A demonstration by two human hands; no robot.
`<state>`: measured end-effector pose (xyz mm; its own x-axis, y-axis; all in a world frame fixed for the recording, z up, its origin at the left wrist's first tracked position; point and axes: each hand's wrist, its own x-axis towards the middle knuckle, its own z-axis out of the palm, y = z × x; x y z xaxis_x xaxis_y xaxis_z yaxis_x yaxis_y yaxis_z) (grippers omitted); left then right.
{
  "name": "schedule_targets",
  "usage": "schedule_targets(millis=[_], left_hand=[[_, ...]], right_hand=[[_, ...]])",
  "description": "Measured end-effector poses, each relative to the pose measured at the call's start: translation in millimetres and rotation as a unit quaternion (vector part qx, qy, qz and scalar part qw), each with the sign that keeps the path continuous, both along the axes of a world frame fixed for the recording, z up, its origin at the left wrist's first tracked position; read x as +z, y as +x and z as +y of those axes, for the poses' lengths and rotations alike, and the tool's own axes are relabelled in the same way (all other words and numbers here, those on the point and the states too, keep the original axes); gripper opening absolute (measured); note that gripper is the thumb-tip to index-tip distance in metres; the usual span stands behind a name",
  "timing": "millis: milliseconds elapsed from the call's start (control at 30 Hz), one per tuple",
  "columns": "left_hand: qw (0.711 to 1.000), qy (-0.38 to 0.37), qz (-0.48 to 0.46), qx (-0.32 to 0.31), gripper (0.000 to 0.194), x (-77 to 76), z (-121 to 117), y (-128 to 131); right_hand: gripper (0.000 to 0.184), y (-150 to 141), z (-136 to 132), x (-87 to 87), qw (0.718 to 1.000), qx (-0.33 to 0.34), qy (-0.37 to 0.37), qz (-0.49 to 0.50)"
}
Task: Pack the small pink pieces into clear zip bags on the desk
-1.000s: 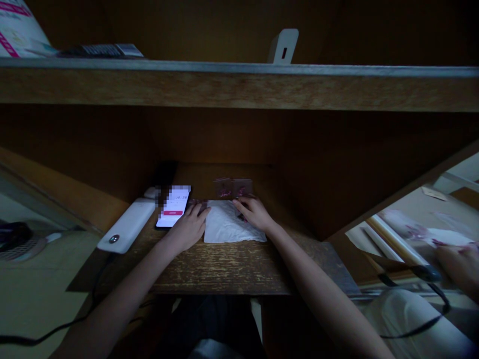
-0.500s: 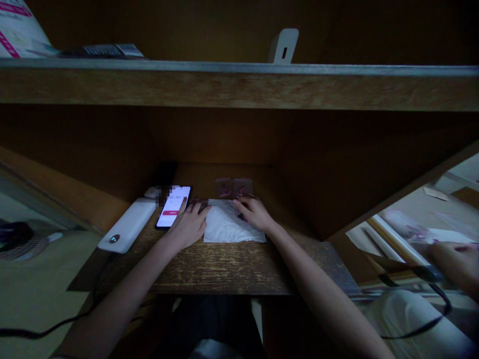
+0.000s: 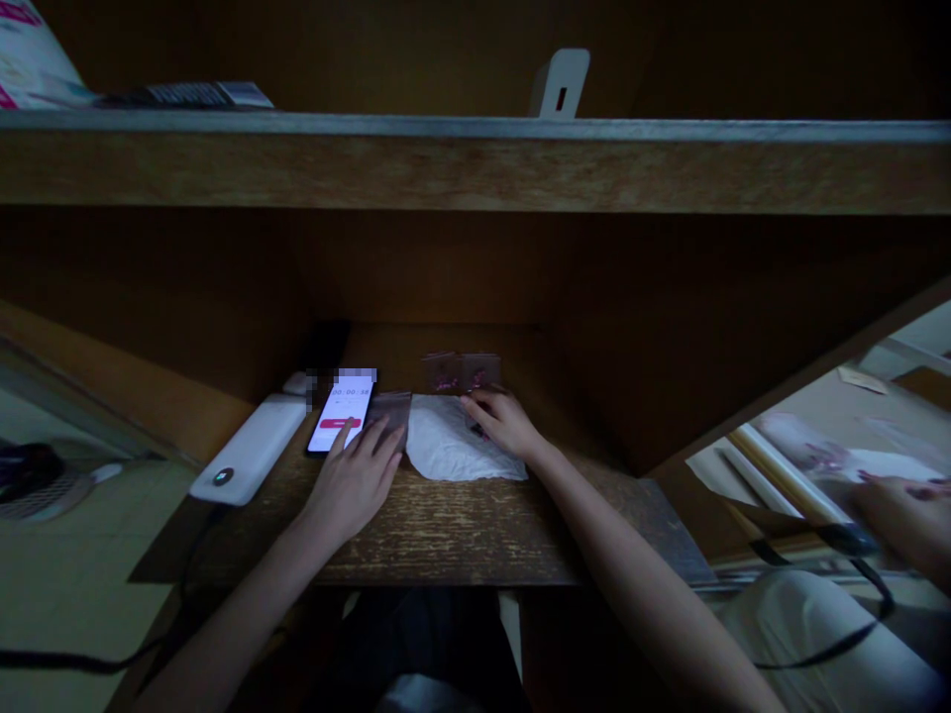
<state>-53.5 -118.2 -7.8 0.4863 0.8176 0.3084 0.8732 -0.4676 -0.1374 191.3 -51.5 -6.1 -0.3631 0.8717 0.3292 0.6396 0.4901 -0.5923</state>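
We look down at a worn wooden desk [image 3: 453, 530] under a shelf [image 3: 475, 163] — our left hand [image 3: 355, 483] spreads its fingers between a phone [image 3: 340, 414] and a dark plastic packet [image 3: 390, 416]; our right hand [image 3: 505, 421], curled, rests on a white cloth [image 3: 453, 441] — any pinch cannot be told.

A black smartphone [image 3: 340, 414] is lying face-up on the desk, its lit screen showing a timer. A dark translucent plastic packet [image 3: 390, 414] is lying just beside it, under the left hand's [image 3: 355, 482] fingertips. A creased white paper sheet [image 3: 453, 441] is lying flat alongside, the right hand [image 3: 505, 421] resting on its far corner.
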Motion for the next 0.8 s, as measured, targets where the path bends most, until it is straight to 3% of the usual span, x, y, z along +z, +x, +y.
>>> schedule_targets(millis=[133,400,567,700,800], left_hand=[[0.999,-0.036,-0.001,-0.003,0.040,-0.5,-11.3,1.1],[0.998,-0.050,0.022,0.026,0.043,-3.2,-11.7,4.7],[0.998,-0.051,0.025,0.033,0.044,-3.1,-12.9,6.1],[0.998,-0.036,0.034,0.036,0.044,-3.3,-13.3,7.1],[0.998,-0.032,0.044,0.038,0.042,-2.3,-13.8,8.0]], right_hand=[[0.043,-2.1,-2.2,2.0,1.000,0.000,-0.002,-0.001],[0.042,-0.6,-2.8,3.9,1.000,0.001,-0.010,-0.004],[0.031,-15.8,-9.2,13.5,0.996,-0.004,0.080,-0.027],[0.033,-54.0,-8.8,20.3,0.981,0.103,0.126,-0.103],[0.036,-84.7,-0.8,19.2,0.972,0.152,0.121,-0.135]])
